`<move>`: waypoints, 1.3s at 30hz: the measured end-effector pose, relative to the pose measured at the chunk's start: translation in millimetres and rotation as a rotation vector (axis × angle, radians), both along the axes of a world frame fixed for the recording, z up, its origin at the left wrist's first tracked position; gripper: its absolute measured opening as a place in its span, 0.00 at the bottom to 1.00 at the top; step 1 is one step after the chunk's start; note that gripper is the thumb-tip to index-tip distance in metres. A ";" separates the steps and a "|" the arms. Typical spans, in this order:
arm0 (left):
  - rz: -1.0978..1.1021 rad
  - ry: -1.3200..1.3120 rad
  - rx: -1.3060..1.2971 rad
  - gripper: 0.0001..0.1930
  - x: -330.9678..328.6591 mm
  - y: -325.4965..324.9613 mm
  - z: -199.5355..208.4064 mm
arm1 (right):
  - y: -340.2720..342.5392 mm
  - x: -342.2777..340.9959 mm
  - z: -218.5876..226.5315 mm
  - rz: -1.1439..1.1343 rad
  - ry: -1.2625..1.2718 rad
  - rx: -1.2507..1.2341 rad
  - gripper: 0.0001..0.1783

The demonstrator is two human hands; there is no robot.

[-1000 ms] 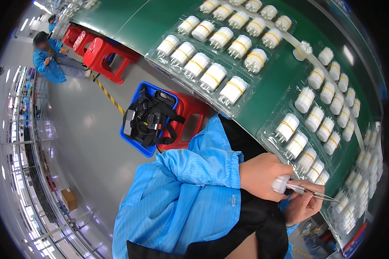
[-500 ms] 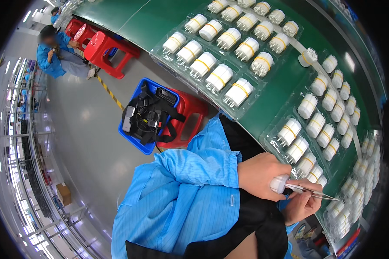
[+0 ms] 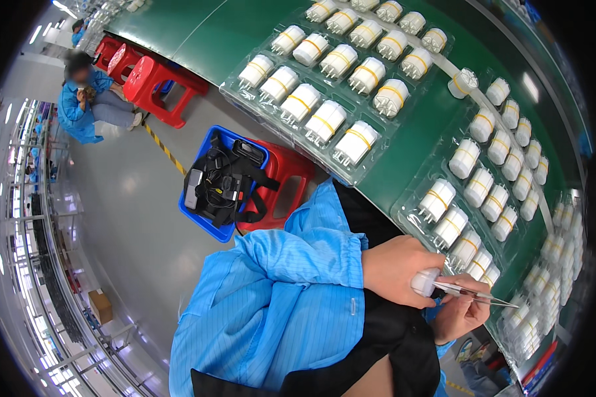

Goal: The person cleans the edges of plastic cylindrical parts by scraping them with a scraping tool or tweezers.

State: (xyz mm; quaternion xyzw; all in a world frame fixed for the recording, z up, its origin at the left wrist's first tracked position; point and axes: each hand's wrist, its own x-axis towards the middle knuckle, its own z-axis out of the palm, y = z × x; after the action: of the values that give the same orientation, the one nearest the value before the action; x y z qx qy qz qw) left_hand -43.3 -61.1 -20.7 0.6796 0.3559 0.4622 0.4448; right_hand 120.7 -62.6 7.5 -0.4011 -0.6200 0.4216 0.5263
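Note:
My left hand (image 3: 398, 270) is wrapped round a small white cylindrical part (image 3: 424, 282) in front of my body. Metal tweezers (image 3: 473, 294) are pinched in my right hand (image 3: 460, 316). One end of the tweezers meets the part, or lies right beside it; the exact contact is too small to tell. Their other end points right, over the bench. Just beyond my hands is a clear plastic tray (image 3: 406, 210) of white cylindrical parts, each with a yellow band and several prongs, such as this banded part (image 3: 437, 200).
Another clear tray (image 3: 348, 173) of banded parts lies farther left on the green bench (image 3: 404, 173). More parts (image 3: 535, 291) crowd the right end. A blue bin (image 3: 208, 231) with black straps and devices rests on a red stool (image 3: 291, 192). A seated person (image 3: 79, 106) is at far left.
The view has shifted slightly, so the bench and trays sit a little farther left. My hands, the white part and the tweezers keep nearly the same pose.

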 end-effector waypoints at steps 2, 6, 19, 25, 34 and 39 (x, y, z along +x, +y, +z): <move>0.001 0.016 -0.013 0.19 -0.9 -0.6 0.2 | -0.9 3.4 -0.7 0.002 -0.001 -0.032 0.22; 0.000 -0.007 -0.031 0.19 -1.5 -1.1 0.4 | -1.0 1.2 -4.5 -0.009 0.004 -0.017 0.22; -0.032 0.031 -0.042 0.19 0.1 5.2 -0.2 | 1.6 4.7 -5.9 0.000 0.016 -0.026 0.20; -0.084 0.024 -0.103 0.19 2.4 6.5 -1.8 | -2.2 12.0 -3.9 -0.013 0.019 -0.100 0.21; -0.133 0.033 -0.102 0.19 7.3 8.2 3.6 | -2.5 16.9 -1.2 0.045 0.071 -0.072 0.20; -0.275 -0.113 -0.247 0.16 4.3 20.7 14.3 | 2.3 14.9 1.7 0.038 0.395 -0.105 0.20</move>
State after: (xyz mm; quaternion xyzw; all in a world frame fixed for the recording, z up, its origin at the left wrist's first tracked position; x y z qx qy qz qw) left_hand -39.0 -40.4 -6.4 0.6351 0.2879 0.3874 0.6031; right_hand 135.5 -60.4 9.3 -0.3256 -0.4894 0.5338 0.6079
